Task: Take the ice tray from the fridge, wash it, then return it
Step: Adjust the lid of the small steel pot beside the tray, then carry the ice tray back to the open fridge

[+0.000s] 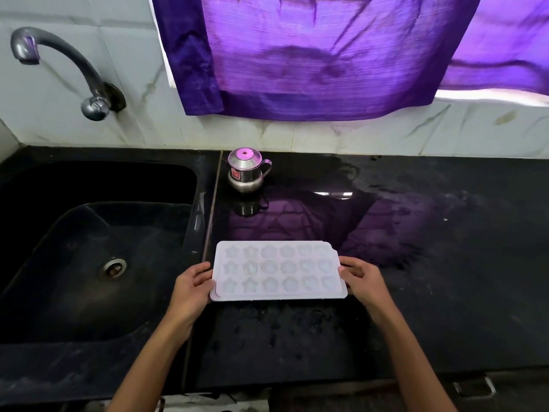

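2 hands, ice tray between left grip, right grip

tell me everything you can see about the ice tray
The ice tray is a pale, whitish rectangular piece that looks like plastic, with three rows of six shaped cavities, some star-like, others rounded. A flat cover or second layer seems to lie slightly offset on it. It is held roughly level, long side across the view, over the dark wet counter just right of the sink. The left hand grips its left end, the right hand its right end.
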Motion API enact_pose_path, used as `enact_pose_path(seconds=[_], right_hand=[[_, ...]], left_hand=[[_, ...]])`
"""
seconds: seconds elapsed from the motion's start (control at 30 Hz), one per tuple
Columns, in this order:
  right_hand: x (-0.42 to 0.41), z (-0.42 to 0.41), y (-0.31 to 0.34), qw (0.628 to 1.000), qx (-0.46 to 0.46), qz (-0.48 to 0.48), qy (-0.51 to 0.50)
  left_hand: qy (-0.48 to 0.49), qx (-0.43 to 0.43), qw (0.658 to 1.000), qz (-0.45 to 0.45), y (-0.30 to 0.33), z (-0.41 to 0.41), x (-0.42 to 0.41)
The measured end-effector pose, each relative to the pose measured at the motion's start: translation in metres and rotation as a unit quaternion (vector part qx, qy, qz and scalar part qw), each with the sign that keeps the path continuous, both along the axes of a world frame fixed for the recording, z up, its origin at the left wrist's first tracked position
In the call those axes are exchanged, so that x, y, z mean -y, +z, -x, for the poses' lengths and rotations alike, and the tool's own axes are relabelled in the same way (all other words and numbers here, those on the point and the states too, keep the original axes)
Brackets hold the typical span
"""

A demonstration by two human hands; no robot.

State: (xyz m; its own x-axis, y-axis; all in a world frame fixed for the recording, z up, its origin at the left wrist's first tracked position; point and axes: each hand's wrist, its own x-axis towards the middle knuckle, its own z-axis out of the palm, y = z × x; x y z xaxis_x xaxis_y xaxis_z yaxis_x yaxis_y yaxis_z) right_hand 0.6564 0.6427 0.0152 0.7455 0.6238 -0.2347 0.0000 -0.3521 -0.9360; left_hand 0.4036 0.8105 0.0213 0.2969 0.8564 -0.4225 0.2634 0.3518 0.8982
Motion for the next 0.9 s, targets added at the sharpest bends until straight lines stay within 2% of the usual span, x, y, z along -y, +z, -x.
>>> enact_pose_path(seconds=[0.6,0.9], right_hand=[[-0.001,0.002,0.008,1.000,0.013,-0.016,0.013],[-0.009,0.004,0.018,0.999,0.010,-0.024,0.044]], left_hand=[[0.003,0.030,0.999,0.023,0.009,0.001,0.007],[0.040,0.069,0.997,0.019,0.020,0.015,0.015]])
